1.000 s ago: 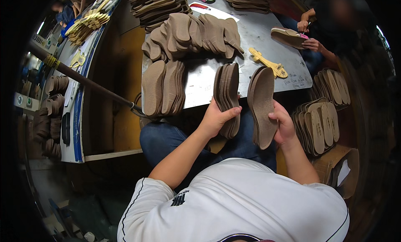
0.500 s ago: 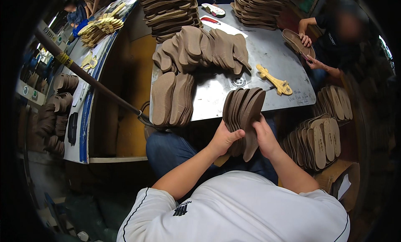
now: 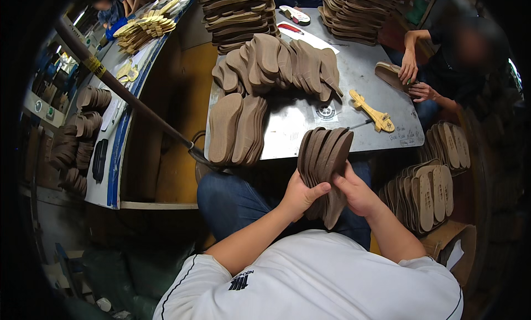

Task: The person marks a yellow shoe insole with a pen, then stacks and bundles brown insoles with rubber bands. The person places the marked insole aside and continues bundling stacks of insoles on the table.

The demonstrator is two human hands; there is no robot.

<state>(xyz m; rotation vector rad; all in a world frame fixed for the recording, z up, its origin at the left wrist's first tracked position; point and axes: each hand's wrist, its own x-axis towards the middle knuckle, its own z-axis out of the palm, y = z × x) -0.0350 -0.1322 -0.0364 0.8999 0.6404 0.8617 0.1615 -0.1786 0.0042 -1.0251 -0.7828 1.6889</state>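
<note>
Brown insole bundle point(image 3: 326, 154): at twelve o'clock from the white shirt point(image 3: 310, 276), one fanned stack; a second ago, two separate bundles, one per hand.
Left hand point(image 3: 303, 195): gripping the bundle at its eight o'clock, thumb across it.
Right hand point(image 3: 357, 193): gripping it at four o'clock.
Insole look: matte, curved, layered edges.
Writing: dark lettering point(image 3: 241, 280) on the shirt; handwriting point(image 3: 406, 136) on the metal table point(image 3: 287, 135), two o'clock from the bundle.

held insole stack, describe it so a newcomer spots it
Start at the grey metal table. By its near edge, the wearer's left hand and right hand clasp the brown insole stack. Unlike the table's insole piles, it is held.
</note>
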